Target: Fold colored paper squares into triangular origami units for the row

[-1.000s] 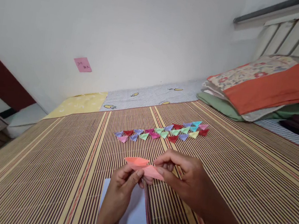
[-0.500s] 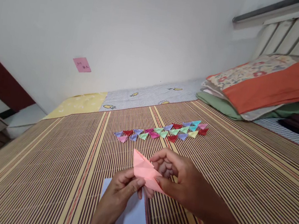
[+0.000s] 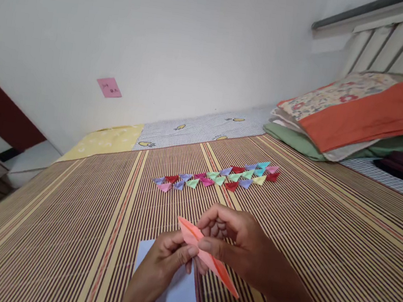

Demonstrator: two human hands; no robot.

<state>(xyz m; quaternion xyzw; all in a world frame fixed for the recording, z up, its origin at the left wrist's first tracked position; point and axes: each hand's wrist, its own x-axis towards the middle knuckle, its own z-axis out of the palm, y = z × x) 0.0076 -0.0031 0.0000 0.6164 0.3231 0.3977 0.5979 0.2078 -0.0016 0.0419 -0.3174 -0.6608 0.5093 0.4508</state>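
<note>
The left hand (image 3: 164,265) is partly closed, its thumb and bent fingers pinching the paper (image 3: 216,266) near its middle. The right hand (image 3: 244,246) is loosely curled: its thumb lies on the paper just beside the left thumb, its index finger bends to the paper's far side, and the other fingers curl into the palm. The paper, pink and folded to a point at each end, slants between the hands, one tip up and away to the left, the other down to the right, below the right hand. It is held over the far right corner of the pad (image 3: 180,294), which lies on the mat (image 3: 97,206). Beyond the hands, toward the mat's far edge, the small folded papers (image 3: 234,177) lie in staggered rows.
</note>
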